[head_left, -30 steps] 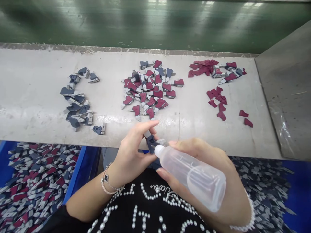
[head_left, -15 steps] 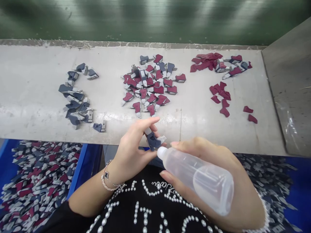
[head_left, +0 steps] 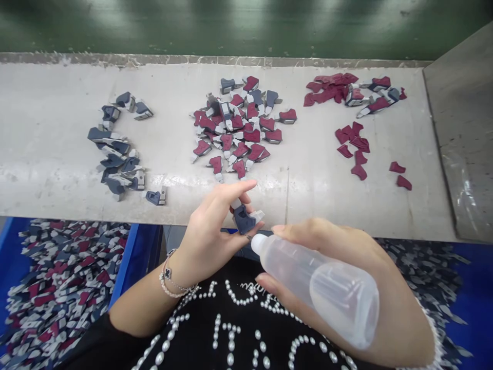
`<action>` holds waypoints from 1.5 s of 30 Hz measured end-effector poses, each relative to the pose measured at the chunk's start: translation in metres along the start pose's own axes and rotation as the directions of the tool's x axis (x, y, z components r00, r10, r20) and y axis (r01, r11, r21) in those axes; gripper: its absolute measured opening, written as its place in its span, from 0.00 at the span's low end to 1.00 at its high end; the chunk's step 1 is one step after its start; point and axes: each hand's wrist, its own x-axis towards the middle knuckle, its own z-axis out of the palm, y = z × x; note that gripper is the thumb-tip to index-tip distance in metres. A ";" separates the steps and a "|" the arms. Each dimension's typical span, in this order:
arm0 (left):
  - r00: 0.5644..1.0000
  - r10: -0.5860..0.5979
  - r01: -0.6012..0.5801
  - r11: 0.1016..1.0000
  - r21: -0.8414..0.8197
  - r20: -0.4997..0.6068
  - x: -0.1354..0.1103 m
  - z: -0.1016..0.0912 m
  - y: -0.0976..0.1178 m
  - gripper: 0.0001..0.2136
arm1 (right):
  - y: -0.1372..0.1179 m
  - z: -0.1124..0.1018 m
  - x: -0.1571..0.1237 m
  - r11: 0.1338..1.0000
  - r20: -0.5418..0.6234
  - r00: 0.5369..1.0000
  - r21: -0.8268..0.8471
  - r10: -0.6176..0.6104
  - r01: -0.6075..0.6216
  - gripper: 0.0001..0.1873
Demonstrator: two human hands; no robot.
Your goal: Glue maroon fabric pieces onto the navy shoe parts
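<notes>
My left hand [head_left: 210,231] pinches a small navy-and-grey shaped piece [head_left: 244,219] between thumb and fingers, just off the near edge of the grey worktable [head_left: 57,144]. My right hand [head_left: 346,288] is wrapped round a translucent squeeze bottle [head_left: 319,288], lying on its side. The bottle's white nozzle points left and almost touches the held piece.
On the table lie a heap of navy pieces [head_left: 117,154] at left, a mixed maroon and navy heap [head_left: 241,128] in the middle, and maroon pieces [head_left: 354,146] at right. Blue bins [head_left: 57,282] full of such pieces sit below on both sides. A grey panel [head_left: 462,133] stands at right.
The view has tilted slightly, so the table sits higher in frame. The held piece has risen a little off the bottle's nozzle; both hands keep their grips.
</notes>
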 end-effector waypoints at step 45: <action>0.993 0.091 -0.070 0.967 0.244 -0.073 0.004 -0.001 0.005 0.25 | -0.005 -0.003 -0.003 0.994 -0.079 0.992 -0.042 0.096 -0.100 0.11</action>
